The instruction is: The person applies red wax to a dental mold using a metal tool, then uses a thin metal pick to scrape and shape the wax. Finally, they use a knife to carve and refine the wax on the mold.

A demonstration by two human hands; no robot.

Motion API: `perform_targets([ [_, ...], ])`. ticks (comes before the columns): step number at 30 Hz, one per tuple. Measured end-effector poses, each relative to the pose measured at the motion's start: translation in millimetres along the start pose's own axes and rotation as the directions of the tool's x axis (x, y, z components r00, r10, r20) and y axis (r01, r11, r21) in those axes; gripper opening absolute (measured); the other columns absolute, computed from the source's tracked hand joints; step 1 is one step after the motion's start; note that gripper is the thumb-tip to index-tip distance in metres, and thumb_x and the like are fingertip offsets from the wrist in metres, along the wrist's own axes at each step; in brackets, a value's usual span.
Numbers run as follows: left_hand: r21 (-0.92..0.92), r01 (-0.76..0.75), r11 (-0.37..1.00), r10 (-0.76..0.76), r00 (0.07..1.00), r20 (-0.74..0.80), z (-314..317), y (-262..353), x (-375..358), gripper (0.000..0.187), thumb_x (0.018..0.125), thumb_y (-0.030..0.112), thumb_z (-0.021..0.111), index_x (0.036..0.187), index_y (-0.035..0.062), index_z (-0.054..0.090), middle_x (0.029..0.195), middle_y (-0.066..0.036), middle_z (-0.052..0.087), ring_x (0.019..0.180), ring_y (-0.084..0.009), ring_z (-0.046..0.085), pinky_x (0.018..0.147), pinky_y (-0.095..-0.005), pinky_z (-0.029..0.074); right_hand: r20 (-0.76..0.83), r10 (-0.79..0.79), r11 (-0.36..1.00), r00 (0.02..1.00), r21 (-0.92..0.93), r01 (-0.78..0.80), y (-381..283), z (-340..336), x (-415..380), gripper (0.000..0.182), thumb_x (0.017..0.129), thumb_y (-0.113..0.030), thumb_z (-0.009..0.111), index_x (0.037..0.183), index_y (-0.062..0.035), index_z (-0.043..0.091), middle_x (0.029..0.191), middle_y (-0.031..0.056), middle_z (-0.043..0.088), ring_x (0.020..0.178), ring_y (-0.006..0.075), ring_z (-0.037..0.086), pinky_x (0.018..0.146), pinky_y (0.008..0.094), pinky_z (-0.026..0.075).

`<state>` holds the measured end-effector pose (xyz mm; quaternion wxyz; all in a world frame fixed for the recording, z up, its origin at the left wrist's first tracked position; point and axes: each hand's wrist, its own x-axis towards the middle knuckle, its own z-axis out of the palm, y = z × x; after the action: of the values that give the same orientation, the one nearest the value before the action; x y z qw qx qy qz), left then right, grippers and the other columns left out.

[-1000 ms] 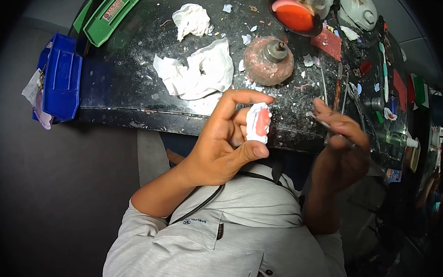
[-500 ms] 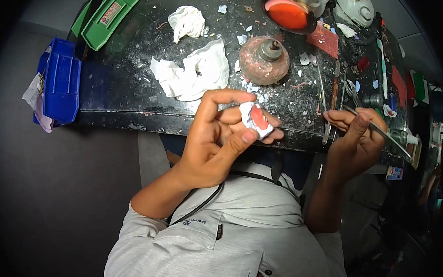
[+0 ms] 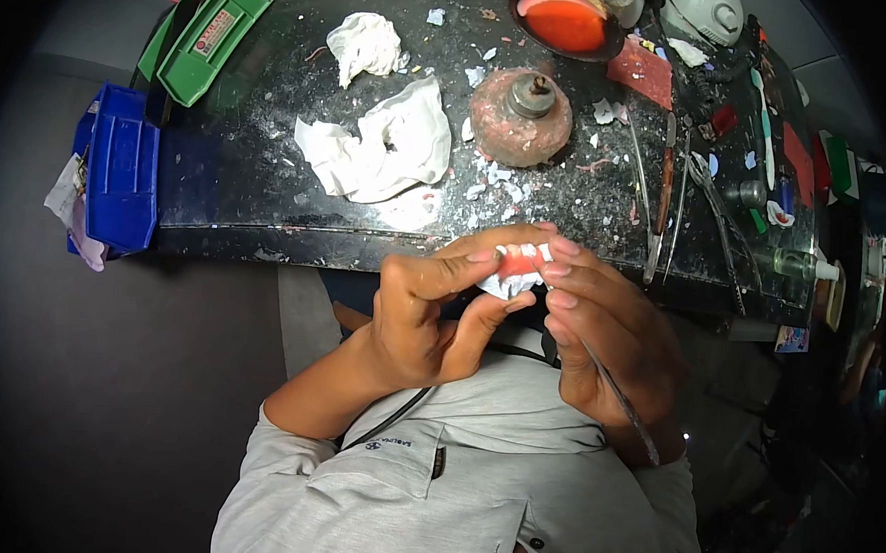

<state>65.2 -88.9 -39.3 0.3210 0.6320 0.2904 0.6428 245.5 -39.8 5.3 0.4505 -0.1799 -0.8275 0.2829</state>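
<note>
My left hand (image 3: 426, 311) pinches a small white dental cast (image 3: 516, 270) with pink wax and a row of teeth, just off the table's front edge. My right hand (image 3: 620, 331) has its fingertips against the cast's right side. A thin metal wax-carving tool (image 3: 622, 406) is tucked in this same hand, its shaft slanting down toward my forearm. The tool's upper end is hidden by the fingers. Beyond the hands stands a round, pink-stained spirit lamp (image 3: 519, 125).
White crumpled tissue (image 3: 400, 149) and plaster crumbs lie on the black table (image 3: 237, 191). A dark bowl of red wax (image 3: 566, 28) sits at the back. Metal tools (image 3: 664, 178) lie at right, near pink wax sheets (image 3: 642, 72). Blue (image 3: 123, 175) and green (image 3: 215, 39) bins stand left.
My right hand has come left and down from the table's right side, and its fingers now touch the cast. The cast has been turned so its teeth show. The tool now points downward.
</note>
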Motion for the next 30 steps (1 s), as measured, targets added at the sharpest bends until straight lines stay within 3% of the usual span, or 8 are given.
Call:
perform_targets([
  [2, 0.010, -0.018, 1.000, 0.018, 1.000, 0.018, -1.8, 2.7, 2.7, 0.058, 0.091, -0.013, 0.059, 0.142, 0.0020, 0.036, 0.126, -0.040, 0.056, 0.122, -0.0483, 0.058, 0.099, -0.0497, 0.052, 0.016, -0.005, 1.000, 1.000, -0.015, 0.006, -0.9, -0.8, 1.8, 0.025, 0.084, 0.005, 0.073, 0.107, 0.0059, 0.062, 0.108, 0.0221, 0.067, 0.104, 0.0384, 0.070, 0.091, 0.0448, 0.061],
  [4, 0.128, 0.009, 0.992, -0.021, 0.995, 0.097, -3.8, 7.8, 6.3, 0.045, 0.091, -0.012, 0.058, 0.124, 0.0038, 0.032, 0.124, -0.046, 0.053, 0.117, -0.0516, 0.060, 0.097, -0.0537, 0.053, 0.031, -0.010, 0.999, 0.999, -0.031, 0.011, -1.1, -0.3, 2.2, 0.025, 0.084, 0.005, 0.073, 0.107, 0.0064, 0.062, 0.107, 0.0220, 0.067, 0.103, 0.0384, 0.070, 0.090, 0.0442, 0.061],
  [11, 0.150, -0.045, 0.988, 0.030, 0.995, 0.096, -2.7, 3.7, 4.0, 0.046, 0.091, -0.011, 0.059, 0.126, 0.0034, 0.033, 0.123, -0.045, 0.054, 0.117, -0.0520, 0.059, 0.098, -0.0549, 0.052, 0.027, -0.013, 0.999, 1.000, -0.048, 0.015, -2.1, 0.1, 2.6, 0.024, 0.085, 0.005, 0.072, 0.107, 0.0073, 0.062, 0.105, 0.0221, 0.068, 0.103, 0.0387, 0.070, 0.089, 0.0434, 0.062],
  [14, 0.127, -0.007, 0.992, -0.002, 0.997, 0.075, -1.5, 5.5, 2.8, 0.043, 0.091, -0.012, 0.059, 0.124, 0.0015, 0.035, 0.124, -0.044, 0.054, 0.117, -0.0501, 0.060, 0.096, -0.0531, 0.053, 0.026, -0.006, 0.999, 1.000, -0.048, 0.007, -2.4, -0.6, 2.3, 0.024, 0.085, 0.005, 0.072, 0.107, 0.0071, 0.062, 0.105, 0.0221, 0.068, 0.103, 0.0389, 0.070, 0.088, 0.0436, 0.062],
  [16, -0.068, 0.006, 0.998, -0.005, 1.000, 0.005, 0.5, 2.1, -1.2, 0.062, 0.090, -0.014, 0.058, 0.146, 0.0049, 0.037, 0.130, -0.041, 0.052, 0.120, -0.0466, 0.059, 0.096, -0.0468, 0.054, 0.027, -0.003, 0.999, 1.000, -0.047, 0.005, -2.4, -1.0, 2.1, 0.024, 0.085, 0.005, 0.072, 0.107, 0.0069, 0.062, 0.105, 0.0221, 0.068, 0.103, 0.0390, 0.070, 0.088, 0.0439, 0.062],
  [17, -0.068, 0.005, 0.998, -0.005, 1.000, 0.005, 0.2, 2.5, -1.8, 0.062, 0.090, -0.014, 0.058, 0.146, 0.0049, 0.037, 0.130, -0.041, 0.052, 0.120, -0.0466, 0.059, 0.096, -0.0468, 0.054, 0.024, 0.003, 1.000, 1.000, -0.025, -0.002, -2.4, -1.2, 2.1, 0.024, 0.085, 0.005, 0.072, 0.107, 0.0066, 0.062, 0.105, 0.0222, 0.068, 0.103, 0.0391, 0.070, 0.088, 0.0442, 0.062],
  [25, -0.104, 0.100, 0.990, -0.098, 0.995, 0.021, -1.4, 12.9, -1.0, 0.045, 0.091, -0.017, 0.055, 0.125, -0.0030, 0.030, 0.129, -0.042, 0.050, 0.119, -0.0387, 0.062, 0.093, -0.0376, 0.057, 0.042, 0.053, 0.996, 0.998, 0.064, -0.055, -5.4, -7.2, 4.6, 0.023, 0.085, 0.008, 0.071, 0.106, 0.0062, 0.062, 0.105, 0.0216, 0.068, 0.103, 0.0386, 0.070, 0.089, 0.0449, 0.061],
  [30, -0.084, 0.119, 0.989, -0.120, 0.993, -0.003, -1.8, 14.3, -4.7, 0.044, 0.091, -0.017, 0.056, 0.125, -0.0045, 0.031, 0.128, -0.039, 0.052, 0.118, -0.0339, 0.063, 0.094, -0.0356, 0.056, 0.033, 0.062, 0.994, 0.998, 0.086, -0.064, -3.7, -7.7, 2.9, 0.024, 0.084, 0.010, 0.070, 0.106, 0.0059, 0.062, 0.105, 0.0211, 0.068, 0.103, 0.0371, 0.070, 0.088, 0.0435, 0.062],
])
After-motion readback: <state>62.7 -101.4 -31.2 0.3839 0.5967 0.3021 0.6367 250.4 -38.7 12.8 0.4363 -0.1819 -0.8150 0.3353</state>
